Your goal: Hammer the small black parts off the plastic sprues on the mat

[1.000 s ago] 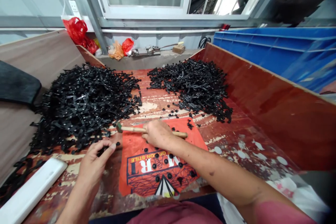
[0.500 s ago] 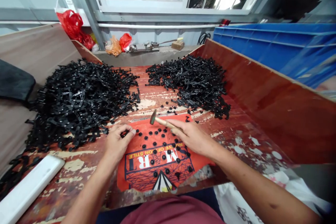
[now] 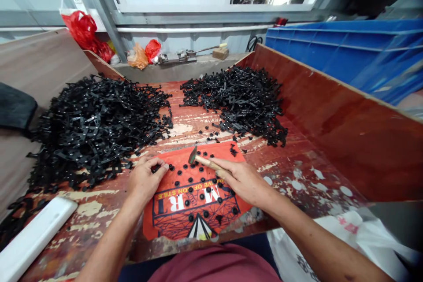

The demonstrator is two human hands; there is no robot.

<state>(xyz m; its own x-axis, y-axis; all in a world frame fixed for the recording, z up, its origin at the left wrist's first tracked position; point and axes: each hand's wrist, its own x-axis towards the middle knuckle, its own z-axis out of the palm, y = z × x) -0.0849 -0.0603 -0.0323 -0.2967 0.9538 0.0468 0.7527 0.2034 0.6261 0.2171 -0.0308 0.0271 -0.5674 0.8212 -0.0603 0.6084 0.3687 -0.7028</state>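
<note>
My right hand (image 3: 239, 176) is wrapped round the wooden handle of a small hammer (image 3: 206, 161), its dark metal head over the upper part of a red printed cloth (image 3: 165, 224). Many small round black pieces (image 3: 202, 196) stand spaced out on this cloth. At the cloth's upper left edge, my left hand (image 3: 147, 175) pinches a small black part (image 3: 156, 168), mostly covered by the fingers. One of the black round pieces sits right beside those fingertips.
A large heap of black plastic parts (image 3: 92, 119) lies at left, a second heap (image 3: 247, 101) at back right. A white bar (image 3: 36, 238) rests at front left. Wooden boards (image 3: 337, 128) wall the sides; a blue crate (image 3: 346, 53) stands beyond the right one.
The hammer head has dropped slightly, nearer the cloth, with my right hand. My left hand keeps its pinch at the cloth's edge. The whole view has shifted a little.
</note>
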